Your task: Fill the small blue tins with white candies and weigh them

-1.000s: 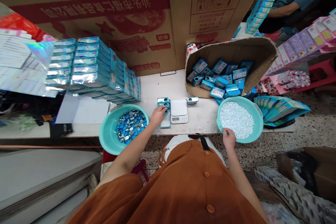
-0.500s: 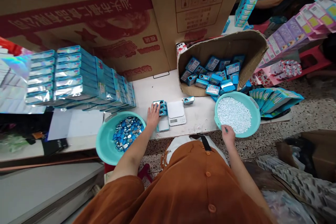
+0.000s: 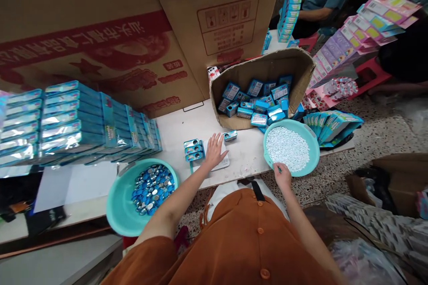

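Shifted the left hand point(image 3: 214, 151) from the row of three small boxes point(image 3: 193, 150) to over the scale point(image 3: 221, 164), fingers spread, gripping nothing visible, hiding most of it. Curled the right hand point(image 3: 282, 176) at the white-pellet basin point(image 3: 314, 153), right of the scale; cannot tell about any hold. Lined up already: that row, just left of the scale. Apart: one single box point(image 3: 230, 135), just right. Still loose: many in the cut carton point(image 3: 302, 71), beyond the scale. Farther left: the cap basin point(image 3: 118, 207).

tabletop point(image 3: 246, 156) between scale point(image 3: 220, 165) and pellet bowl point(image 3: 313, 144) is passable, carton point(image 3: 302, 71) blocking behind.
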Demonstrator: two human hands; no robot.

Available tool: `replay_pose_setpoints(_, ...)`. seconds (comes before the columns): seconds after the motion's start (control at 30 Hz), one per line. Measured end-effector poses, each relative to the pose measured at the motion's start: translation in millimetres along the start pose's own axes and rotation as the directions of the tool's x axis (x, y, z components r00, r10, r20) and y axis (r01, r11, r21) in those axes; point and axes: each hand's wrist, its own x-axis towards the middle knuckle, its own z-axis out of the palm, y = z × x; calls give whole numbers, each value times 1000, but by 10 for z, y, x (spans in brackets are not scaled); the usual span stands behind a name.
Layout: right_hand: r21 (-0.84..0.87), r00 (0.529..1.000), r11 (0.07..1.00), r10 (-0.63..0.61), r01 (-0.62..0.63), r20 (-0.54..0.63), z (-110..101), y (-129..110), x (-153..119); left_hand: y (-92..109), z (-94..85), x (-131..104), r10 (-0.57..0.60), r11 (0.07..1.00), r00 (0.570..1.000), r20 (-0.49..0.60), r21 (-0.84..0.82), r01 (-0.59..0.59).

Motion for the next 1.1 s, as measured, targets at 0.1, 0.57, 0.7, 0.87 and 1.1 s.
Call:
replay_pose_setpoints(0.1, -8, 1000, 1000, -16, 17, 14, -42, -26, -57, 259, 122, 510, 14, 999, 1000, 4, -49, -14)
replay_pose_setpoints(0.57, 39, 997, 998, 47, -45, -65, -212, 20, -217, 356, -101, 768, -169, 985, 919, 356, 39, 166)
replay_pose_setpoints(0.7, 43, 997, 998, 52, -50, -54, -198, 3, -133, 169, -375, 473, -315, 949, 868, 383, 127, 288)
replay_pose_setpoints(0.87, 44, 999, 998, 37, -35, -39, -123, -1, -23, -104, -458, 299, -459, 889, 775, 435, 222, 402)
replay_pose_setpoints(1.1, 52, 1000, 999, 15, -14, -17, -82, -15, 78, -217, -206, 428, -574, 816, 693, 436, 237, 527)
